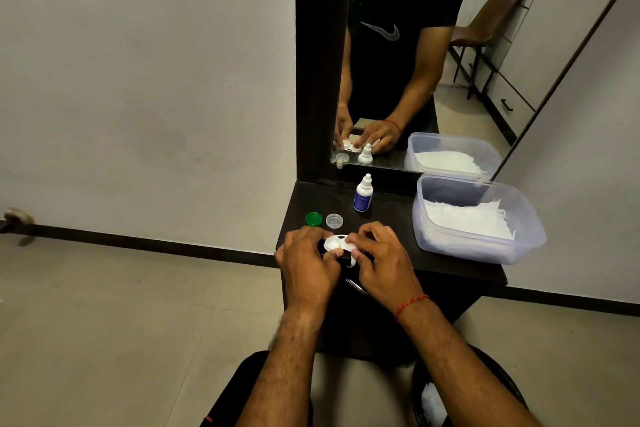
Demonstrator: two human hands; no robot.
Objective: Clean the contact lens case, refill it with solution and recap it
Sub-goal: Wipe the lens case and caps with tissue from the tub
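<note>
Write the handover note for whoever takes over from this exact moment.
Left hand: grip on the left end of the white lens case, steadying it above the dark table.
Right hand: pressing a bit of white tissue at the case's right well.
Green cap and clear cap: both off, lying side by side on the table behind the hands.
Solution bottle: upright, cap on, behind the caps.
Plastic tub of tissues: at right.
Done: caps removed, wiping under way.
Left: finish wiping, fill both wells with solution, screw both caps on.
</note>
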